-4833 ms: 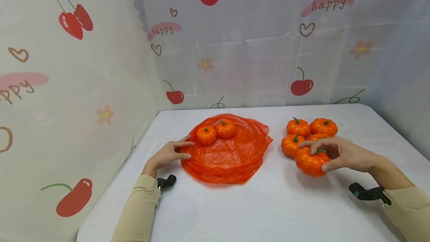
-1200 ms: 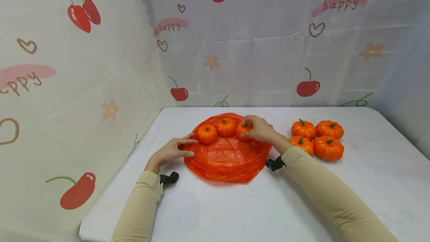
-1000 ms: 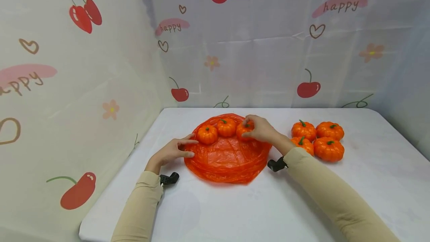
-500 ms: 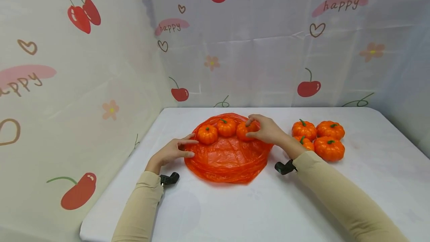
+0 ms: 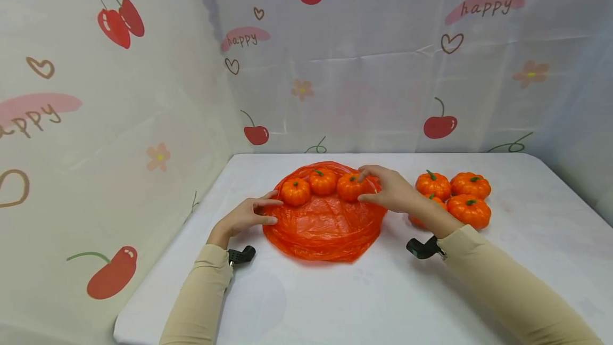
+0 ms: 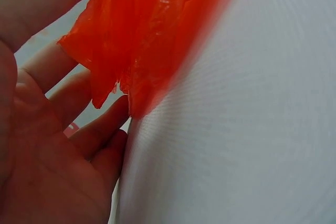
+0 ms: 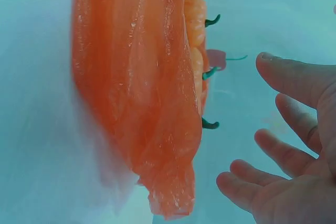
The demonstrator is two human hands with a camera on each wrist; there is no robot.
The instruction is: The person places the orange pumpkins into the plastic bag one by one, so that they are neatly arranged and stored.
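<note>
A red plastic bag [image 5: 323, 230] lies spread on the table with its mouth up and three small toy pumpkins in it. They line the bag's far side: a left pumpkin [image 5: 295, 192], a middle pumpkin [image 5: 323, 181] and a right pumpkin [image 5: 350, 187]. My left hand [image 5: 244, 217] rests at the bag's left edge, fingers loosely spread. In the left wrist view its fingers lie beside the crumpled red film [image 6: 142, 35]. Just right of the right pumpkin, my right hand [image 5: 392, 191] has thumb and fingers parted; the right wrist view shows its palm [image 7: 299, 198] holding nothing.
Several more toy pumpkins [image 5: 469, 212] stand grouped on the white table [image 5: 335, 302] at the right, one partly behind my right forearm. A cherry-printed curtain [image 5: 354, 89] closes off the back and sides. Each wrist carries a black camera [image 5: 421, 249].
My right hand brought a pumpkin from the right-hand group into the bag, let go of it and drew back to the right. The left hand stayed at the bag's edge.
</note>
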